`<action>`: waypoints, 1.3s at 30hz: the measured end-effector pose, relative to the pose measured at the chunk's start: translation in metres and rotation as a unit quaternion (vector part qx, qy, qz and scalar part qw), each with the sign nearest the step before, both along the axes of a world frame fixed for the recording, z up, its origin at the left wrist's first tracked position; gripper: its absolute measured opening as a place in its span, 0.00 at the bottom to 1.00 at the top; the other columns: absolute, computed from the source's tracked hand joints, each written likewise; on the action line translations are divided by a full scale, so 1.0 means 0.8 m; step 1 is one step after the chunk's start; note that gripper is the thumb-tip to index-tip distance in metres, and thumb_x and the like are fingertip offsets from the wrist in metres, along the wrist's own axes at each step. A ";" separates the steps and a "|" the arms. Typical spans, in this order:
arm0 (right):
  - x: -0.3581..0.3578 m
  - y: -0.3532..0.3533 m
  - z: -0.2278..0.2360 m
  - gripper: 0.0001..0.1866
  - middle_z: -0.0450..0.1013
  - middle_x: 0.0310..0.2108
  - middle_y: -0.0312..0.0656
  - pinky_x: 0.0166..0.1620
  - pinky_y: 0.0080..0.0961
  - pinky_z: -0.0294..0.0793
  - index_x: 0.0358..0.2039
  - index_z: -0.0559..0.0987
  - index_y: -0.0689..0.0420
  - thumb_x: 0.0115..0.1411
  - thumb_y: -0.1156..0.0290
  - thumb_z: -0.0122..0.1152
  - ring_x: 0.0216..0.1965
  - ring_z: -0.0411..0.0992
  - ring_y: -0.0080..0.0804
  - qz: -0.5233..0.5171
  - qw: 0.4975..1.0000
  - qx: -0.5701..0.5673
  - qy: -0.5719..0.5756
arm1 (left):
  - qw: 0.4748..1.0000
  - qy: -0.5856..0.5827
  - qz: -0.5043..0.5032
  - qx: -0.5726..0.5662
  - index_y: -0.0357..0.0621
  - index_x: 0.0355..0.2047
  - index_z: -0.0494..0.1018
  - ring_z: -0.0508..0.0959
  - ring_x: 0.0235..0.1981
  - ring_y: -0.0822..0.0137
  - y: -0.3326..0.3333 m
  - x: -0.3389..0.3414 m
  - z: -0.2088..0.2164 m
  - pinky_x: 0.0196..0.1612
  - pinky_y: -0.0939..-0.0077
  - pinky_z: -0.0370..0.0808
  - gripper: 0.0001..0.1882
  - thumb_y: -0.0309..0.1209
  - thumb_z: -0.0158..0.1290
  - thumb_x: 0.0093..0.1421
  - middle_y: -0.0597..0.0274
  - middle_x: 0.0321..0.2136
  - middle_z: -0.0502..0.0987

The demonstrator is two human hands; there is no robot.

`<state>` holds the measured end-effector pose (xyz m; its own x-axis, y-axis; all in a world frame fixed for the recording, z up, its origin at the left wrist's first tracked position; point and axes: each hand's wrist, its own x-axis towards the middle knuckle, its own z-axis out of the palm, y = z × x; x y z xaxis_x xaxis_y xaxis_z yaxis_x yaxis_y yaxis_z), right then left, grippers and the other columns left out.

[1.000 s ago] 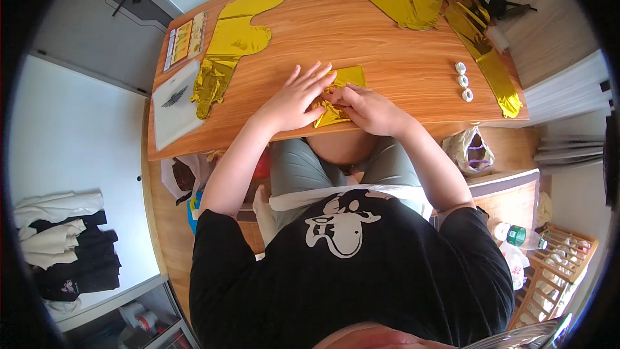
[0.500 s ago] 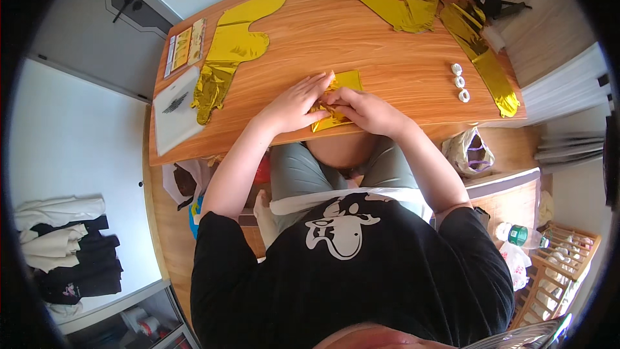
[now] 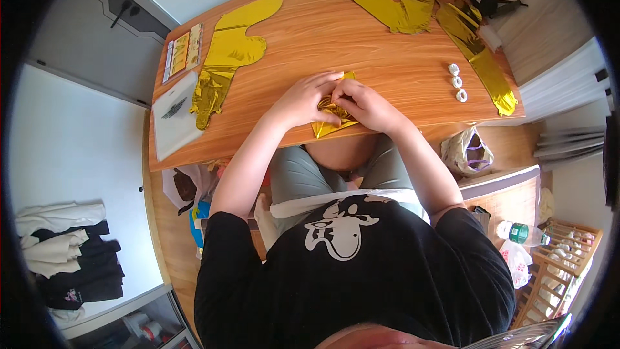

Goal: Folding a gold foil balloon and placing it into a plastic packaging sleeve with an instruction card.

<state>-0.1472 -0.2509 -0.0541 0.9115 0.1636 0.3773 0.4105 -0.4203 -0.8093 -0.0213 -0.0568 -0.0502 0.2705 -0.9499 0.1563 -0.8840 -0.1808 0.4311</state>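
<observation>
- A gold foil piece (image 3: 329, 129) is lying near the front edge of the table, directly before the person; its long axis seems to be running away from the body and leaning slightly right, though the hands are covering much of it.
- Its far corner is pointing toward the back of the table; its near end is reaching the front edge. The foil is shining, creasing sharply and crumpling in the middle.
- The left hand (image 3: 305, 102) is resting over its left side, fingers extending rightward close together, the thumb standing wide of them with foil showing between.
- The right hand (image 3: 371, 108) is curling over its right side, fingertips meeting the foil; whether they are pinching it, I cannot tell.
- The wooden table (image 3: 349, 45) is showing smooth orange-brown grain.
- Three white rings (image 3: 457, 82) are sitting in a row to the right.
- A lobed gold sheet (image 3: 236, 42) is stretching out on the left, wrinkling at its near end, beside a translucent sleeve (image 3: 173, 126) and a printed card (image 3: 183, 53).
- A gold shape with a triangular hole (image 3: 413, 10) and a long gold strip (image 3: 487, 71) are lying toward the far right.
</observation>
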 end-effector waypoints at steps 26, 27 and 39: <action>-0.024 0.020 -0.011 0.13 0.80 0.39 0.46 0.47 0.48 0.76 0.44 0.84 0.51 0.57 0.69 0.62 0.45 0.77 0.48 -0.331 0.918 -0.216 0.042 | 0.988 0.084 0.066 -0.107 0.43 0.67 0.67 0.70 0.66 0.50 0.000 -0.017 -0.006 0.69 0.59 0.66 0.29 0.39 0.57 0.69 0.52 0.65 0.71; -0.024 0.023 -0.014 0.13 0.79 0.36 0.44 0.46 0.48 0.76 0.43 0.85 0.50 0.58 0.70 0.60 0.44 0.77 0.47 -0.326 0.916 -0.234 0.011 | 0.988 0.085 0.066 -0.107 0.43 0.67 0.67 0.70 0.66 0.50 0.000 -0.017 -0.006 0.69 0.59 0.66 0.29 0.39 0.57 0.69 0.52 0.65 0.71; -0.019 0.034 -0.019 0.10 0.75 0.44 0.42 0.51 0.43 0.73 0.41 0.81 0.54 0.59 0.74 0.56 0.50 0.72 0.45 -0.277 0.921 -0.274 -0.027 | 0.991 0.034 0.040 -0.122 0.43 0.67 0.66 0.68 0.67 0.51 0.001 -0.016 -0.004 0.70 0.59 0.66 0.31 0.39 0.58 0.67 0.52 0.66 0.70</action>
